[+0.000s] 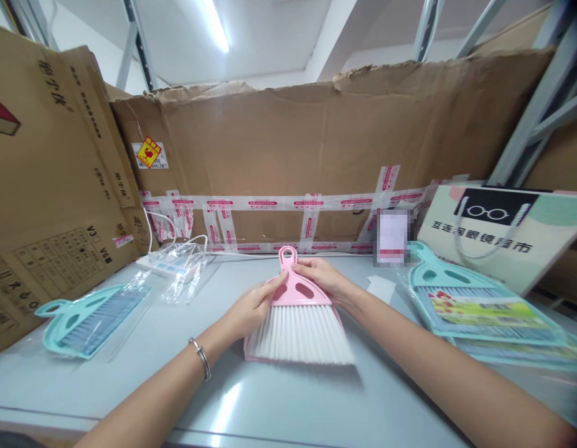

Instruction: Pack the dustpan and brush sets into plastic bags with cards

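Observation:
A pink hand brush (301, 333) with white bristles lies at the middle of the table, its looped handle pointing away from me. Under it is a pink dustpan (251, 353), which shows only along the left and lower left edge. My left hand (253, 306) grips the set from the left, with the thumb on the brush's upper body. On the other side my right hand (326, 279) is closed round the upper right edge, thumb near the base of the handle. Most fingers of both hands are hidden behind the set.
A bagged turquoise brush set (89, 320) lies at left; stacked turquoise sets (488, 305) lie at right beside a paper bag (503, 236). A power strip (169, 264) with plastic wrap sits behind. Cardboard boxes (288, 143) wall the back and left.

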Available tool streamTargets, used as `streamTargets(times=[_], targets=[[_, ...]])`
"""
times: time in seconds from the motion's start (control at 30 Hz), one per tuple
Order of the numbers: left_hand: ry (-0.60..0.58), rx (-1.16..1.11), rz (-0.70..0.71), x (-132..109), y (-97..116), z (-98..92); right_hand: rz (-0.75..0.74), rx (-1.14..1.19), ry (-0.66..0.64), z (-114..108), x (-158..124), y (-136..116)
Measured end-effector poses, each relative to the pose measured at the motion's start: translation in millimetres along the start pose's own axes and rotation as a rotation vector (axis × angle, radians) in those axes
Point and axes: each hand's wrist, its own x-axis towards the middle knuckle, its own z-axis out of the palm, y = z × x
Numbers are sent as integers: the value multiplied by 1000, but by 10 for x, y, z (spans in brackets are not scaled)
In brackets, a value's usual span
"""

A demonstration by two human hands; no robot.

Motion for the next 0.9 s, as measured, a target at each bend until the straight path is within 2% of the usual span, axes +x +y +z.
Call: streamTargets(times=[0.33, 0.47, 0.57, 0.67, 0.73, 0.83, 0.9], targets=[[27, 1, -6, -2, 5, 11, -54, -104, 173, 40, 37, 38], [19, 3, -25, -1, 13, -7, -85, -117, 200, 87, 15, 34], [36, -90, -57, 20, 36, -41, -102, -82, 179, 109, 5, 11], [86, -283, -144, 48, 57, -84, -119, -36, 164, 82, 9, -46], [59, -395, -198, 61, 50, -104, -145, -13, 150, 40, 4, -104], [39, -475, -250, 72, 8, -106, -173, -70, 36, -16, -34, -185], [131, -477, -247, 78, -18, -98, -155, -166, -59, -27, -65, -205]])
